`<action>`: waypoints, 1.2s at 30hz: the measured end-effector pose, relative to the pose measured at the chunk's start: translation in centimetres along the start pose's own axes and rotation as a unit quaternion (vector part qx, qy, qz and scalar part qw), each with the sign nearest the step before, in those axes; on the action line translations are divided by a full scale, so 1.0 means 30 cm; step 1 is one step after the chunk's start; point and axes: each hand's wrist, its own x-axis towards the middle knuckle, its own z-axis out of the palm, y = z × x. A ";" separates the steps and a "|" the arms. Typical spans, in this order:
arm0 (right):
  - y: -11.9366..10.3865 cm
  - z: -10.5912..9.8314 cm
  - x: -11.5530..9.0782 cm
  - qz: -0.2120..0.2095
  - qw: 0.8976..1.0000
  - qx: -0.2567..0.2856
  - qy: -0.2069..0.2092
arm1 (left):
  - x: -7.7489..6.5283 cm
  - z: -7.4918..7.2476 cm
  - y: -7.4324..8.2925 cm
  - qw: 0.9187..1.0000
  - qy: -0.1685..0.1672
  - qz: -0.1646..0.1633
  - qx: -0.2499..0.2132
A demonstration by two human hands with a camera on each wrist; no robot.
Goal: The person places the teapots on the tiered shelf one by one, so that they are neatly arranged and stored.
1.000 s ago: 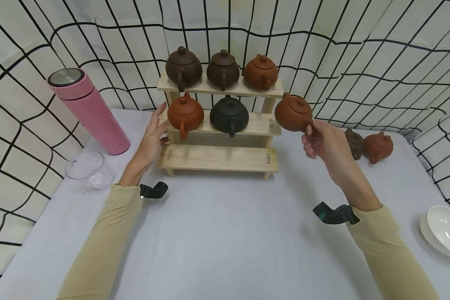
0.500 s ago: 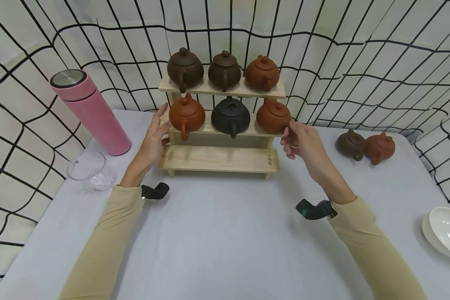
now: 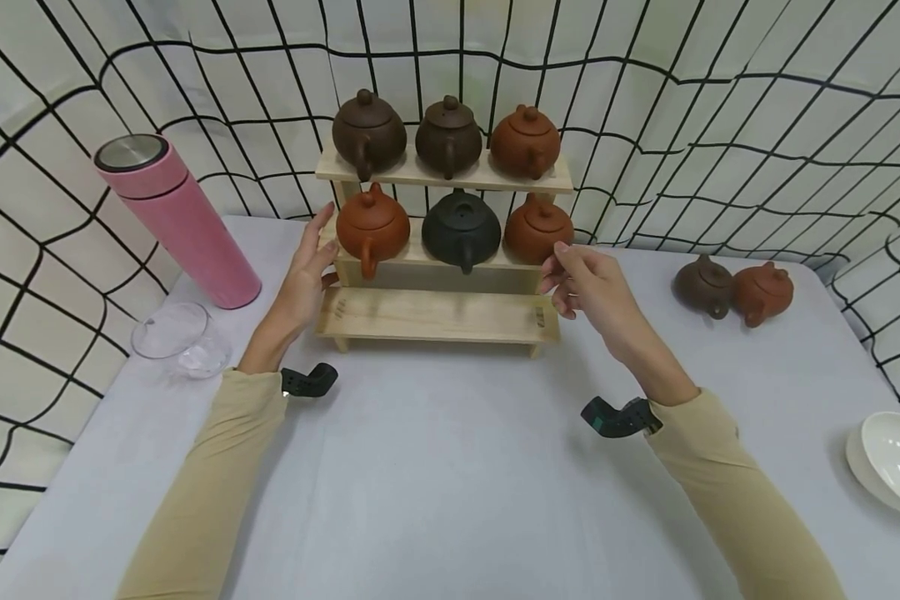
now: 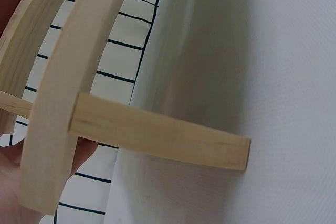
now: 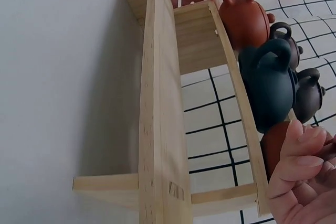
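A reddish-brown clay teapot [image 3: 537, 228] sits at the right end of the middle shelf of a three-step wooden stand [image 3: 438, 315]. My right hand [image 3: 587, 285] pinches its near side, where the handle is hidden by the thumb and fingers. In the right wrist view, the fingers [image 5: 304, 174] cover much of this teapot. My left hand [image 3: 297, 279] grips the stand's left end, with fingertips around its side. Beside the held teapot on that shelf are a black teapot [image 3: 461, 232] and an orange-brown teapot [image 3: 372, 223].
Three teapots line the top shelf, including a dark brown one [image 3: 369, 133]. On the table at right are a brown teapot [image 3: 703, 286], a reddish teapot [image 3: 762, 293] and a white bowl [image 3: 894, 463]. A pink flask [image 3: 187, 229] and clear glassware [image 3: 180, 339] stand left. Black grid panels [image 3: 615, 100] rise behind.
My right hand has carried the reddish-brown teapot leftward from beside the stand onto the middle shelf's right end, then shifted it slightly further left. The left hand stays at the stand.
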 end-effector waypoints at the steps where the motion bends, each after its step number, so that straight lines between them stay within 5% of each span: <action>1: -0.001 0.004 0.001 -0.001 1.000 -0.001 -0.002 | 0.000 0.000 -0.001 1.000 0.000 0.000 -0.001; 20: 0.015 0.017 0.001 -0.005 1.000 0.023 -0.020 | 0.004 0.002 -0.003 1.000 0.004 0.011 -0.001; 36: 0.018 0.030 -0.019 -0.017 0.998 0.050 0.017 | 0.003 0.000 -0.005 1.000 0.001 0.009 -0.005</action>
